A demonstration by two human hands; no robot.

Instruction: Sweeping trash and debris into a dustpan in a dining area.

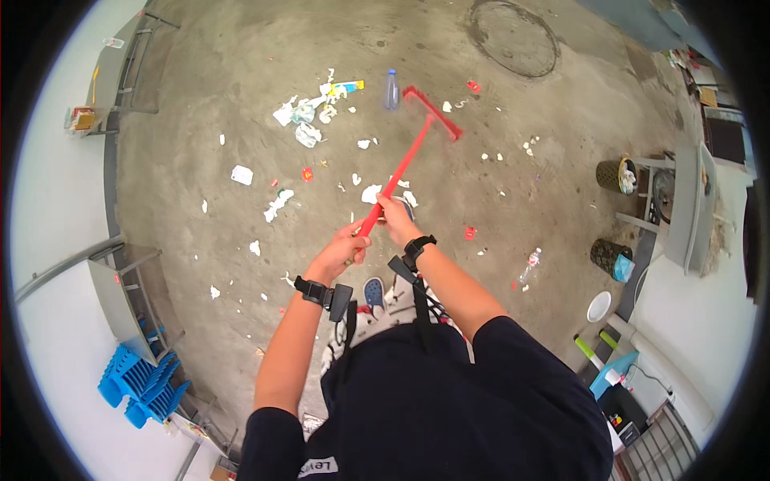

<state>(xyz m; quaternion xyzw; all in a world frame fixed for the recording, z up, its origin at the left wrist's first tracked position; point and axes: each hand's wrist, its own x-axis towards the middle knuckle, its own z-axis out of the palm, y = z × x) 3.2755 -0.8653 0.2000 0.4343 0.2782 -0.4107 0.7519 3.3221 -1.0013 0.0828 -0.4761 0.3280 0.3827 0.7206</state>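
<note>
Both my hands grip the handle of a red push broom (409, 159). My left hand (341, 250) is closed around the handle's near end. Farther along it, my right hand (397, 219) is wrapped around the shaft. The broom's bristled head lies ahead at a slant, seemingly on the concrete floor. Just left of the head stands or lies a clear bottle with a blue cap (391, 91); I cannot tell which. A pile of crumpled tissue and plastic (305, 115) is farther left, with a yellow and blue wrapper (348, 88) beside it. White paper scraps (372, 193) lie near my right hand.
Red wrappers (470, 233) and a plastic bottle (530, 264) lie to the right. Two waste baskets (606, 255) stand by the right-hand table (692, 210). Stacked blue stools (141, 385) and grey tables (123, 306) line the left wall. A round manhole cover (514, 37) is ahead.
</note>
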